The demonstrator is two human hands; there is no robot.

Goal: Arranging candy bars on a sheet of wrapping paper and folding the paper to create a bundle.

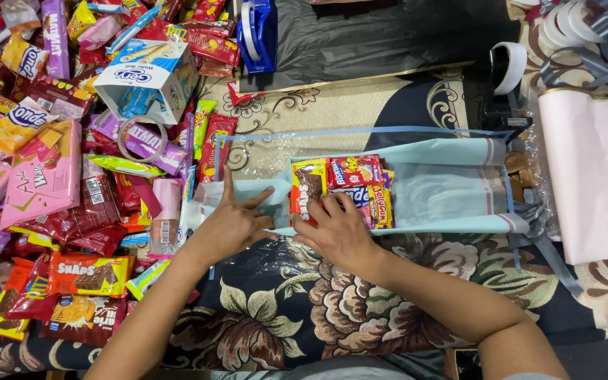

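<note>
A light blue wrapping sheet (pixel 452 151) with clear film lies across the patterned rug. On it sits a cluster of small snack packets (pixel 350 176), red, yellow and orange. My left hand (pixel 230 225) lies flat, fingers spread, pressing the left end of the blue sheet. My right hand (pixel 336 232) rests on the near edge of the snack cluster, its fingers curled over an orange packet (pixel 306 184).
A large heap of snack packets (pixel 51 162) fills the left side, with an open white and blue box (pixel 150 77) and a tape roll (pixel 142 137). A blue tape dispenser (pixel 258 32) stands at the back. Pink paper (pixel 592 176) and ribbon rolls (pixel 564 24) lie at the right.
</note>
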